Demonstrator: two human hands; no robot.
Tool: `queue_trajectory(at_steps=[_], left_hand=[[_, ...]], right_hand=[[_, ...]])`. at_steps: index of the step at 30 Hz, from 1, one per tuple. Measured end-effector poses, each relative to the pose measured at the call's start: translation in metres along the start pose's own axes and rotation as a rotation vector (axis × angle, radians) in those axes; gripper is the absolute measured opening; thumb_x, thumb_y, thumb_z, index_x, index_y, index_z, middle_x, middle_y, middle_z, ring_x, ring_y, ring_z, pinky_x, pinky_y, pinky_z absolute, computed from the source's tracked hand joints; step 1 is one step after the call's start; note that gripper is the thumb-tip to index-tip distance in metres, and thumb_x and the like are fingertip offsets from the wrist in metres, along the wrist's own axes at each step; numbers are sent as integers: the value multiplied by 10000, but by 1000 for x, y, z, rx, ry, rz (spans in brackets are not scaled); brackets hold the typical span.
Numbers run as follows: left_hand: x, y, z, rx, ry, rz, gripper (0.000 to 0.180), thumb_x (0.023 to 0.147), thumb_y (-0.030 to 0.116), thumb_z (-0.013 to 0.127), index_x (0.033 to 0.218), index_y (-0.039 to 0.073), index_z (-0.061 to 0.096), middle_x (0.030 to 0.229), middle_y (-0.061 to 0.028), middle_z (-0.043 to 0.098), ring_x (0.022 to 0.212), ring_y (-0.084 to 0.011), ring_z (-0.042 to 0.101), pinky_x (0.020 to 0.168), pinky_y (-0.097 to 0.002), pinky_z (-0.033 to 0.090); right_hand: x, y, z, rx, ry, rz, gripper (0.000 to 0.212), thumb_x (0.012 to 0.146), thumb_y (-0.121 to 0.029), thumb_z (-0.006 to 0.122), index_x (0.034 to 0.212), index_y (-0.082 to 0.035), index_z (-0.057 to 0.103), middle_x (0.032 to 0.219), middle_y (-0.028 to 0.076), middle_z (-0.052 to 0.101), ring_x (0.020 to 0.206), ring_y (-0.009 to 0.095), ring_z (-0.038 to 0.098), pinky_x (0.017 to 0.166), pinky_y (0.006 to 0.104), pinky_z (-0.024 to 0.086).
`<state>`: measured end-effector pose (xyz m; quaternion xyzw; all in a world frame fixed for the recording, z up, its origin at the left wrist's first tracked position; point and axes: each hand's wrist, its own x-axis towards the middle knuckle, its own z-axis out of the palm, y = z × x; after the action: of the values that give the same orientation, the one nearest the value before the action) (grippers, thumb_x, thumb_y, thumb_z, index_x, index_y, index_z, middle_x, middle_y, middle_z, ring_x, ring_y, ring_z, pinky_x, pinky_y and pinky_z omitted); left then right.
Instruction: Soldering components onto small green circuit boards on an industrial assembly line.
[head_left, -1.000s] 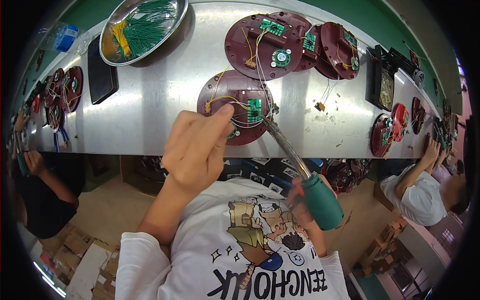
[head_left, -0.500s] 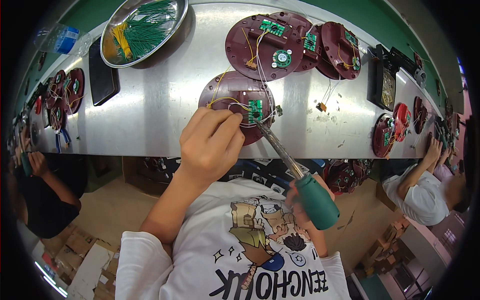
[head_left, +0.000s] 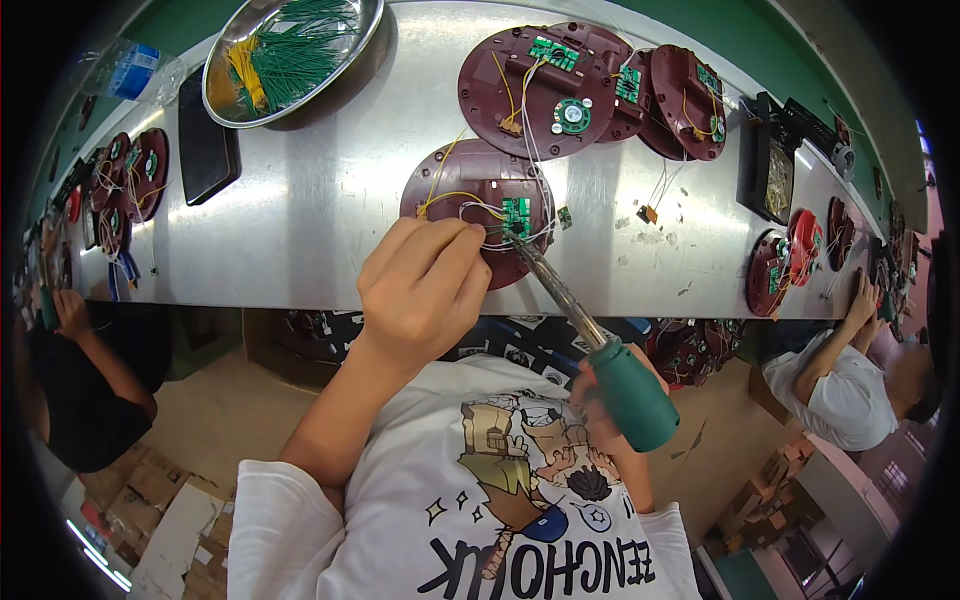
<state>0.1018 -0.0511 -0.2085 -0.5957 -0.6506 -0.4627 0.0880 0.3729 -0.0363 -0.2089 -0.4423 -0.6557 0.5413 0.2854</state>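
- Head view, looking down: a person in a white printed T-shirt (head_left: 500, 500) sits before a shiny metal table (head_left: 330, 190).
- Just above centre, at 12 o'clock, a maroon disc (head_left: 468, 178) lies on the table. A small green circuit board (head_left: 516, 215) sits toward the disc's 3 o'clock, with thin white and yellow wires (head_left: 448, 196) curving beside it.
- The left hand (head_left: 420, 285) covers the disc's 7 o'clock edge. Its thumb and fingertips are drawn together near the wires; anything between them is too small to tell.
- The right hand (head_left: 598, 405), at 4 o'clock, is wrapped around the green handle of a soldering iron (head_left: 625, 385), which partly hides it. The metal shaft slants toward 11 o'clock, its tip at the board's lower edge; I cannot tell whether they touch.
- At 1 o'clock, overlapping maroon discs (head_left: 585, 85) carry more green boards.
- At 11 o'clock, a metal bowl (head_left: 352, 58) holds green wires and a yellow bundle.
- At 2 o'clock stands a black box (head_left: 755, 165).
- Co-workers sit near 9 o'clock, in dark clothes (head_left: 90, 410), and past 3 o'clock, in a white shirt (head_left: 835, 395).
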Motion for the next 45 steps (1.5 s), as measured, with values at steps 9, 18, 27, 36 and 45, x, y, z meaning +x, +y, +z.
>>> queue_trajectory(at_steps=[9,18,27,36,45], left_hand=[[-1,0,-1,-11,-4,-4,228,641,-70,707,867,-35,700,828,-110,665,667,-264,619,588,-334,518],[2,0,-4,-27,-29,1,241,634,-79,710,871,-39,695,842,-114,656,682,-271,610,609,-344,517],[42,9,-23,119,-287,-12,577,632,184,795,1172,61,634,1227,-114,594,1143,-309,517,987,-451,322],[119,-28,-45,-135,-344,-84,426,627,227,791,997,57,667,994,-109,647,993,-326,566,943,-452,399],[182,-40,36,334,-223,87,508,780,347,770,1172,47,647,1161,-174,618,1054,-370,571,950,-436,451]], right_hand=[[-3,-13,0,268,-21,85,336,816,-84,691,1096,93,639,925,142,686,665,181,643,680,279,514],[2,-3,-9,147,-55,-100,405,849,-225,678,1101,90,642,979,165,672,597,163,625,659,302,491],[57,-13,-26,434,185,-193,611,869,-455,689,1177,44,517,1029,186,570,517,186,584,478,317,467],[149,-17,-74,632,172,-472,475,909,-318,633,1169,65,528,1104,215,561,498,188,580,450,295,466],[216,-27,-53,644,273,-588,425,922,-272,538,1161,76,485,1065,209,552,493,177,567,433,312,476]])
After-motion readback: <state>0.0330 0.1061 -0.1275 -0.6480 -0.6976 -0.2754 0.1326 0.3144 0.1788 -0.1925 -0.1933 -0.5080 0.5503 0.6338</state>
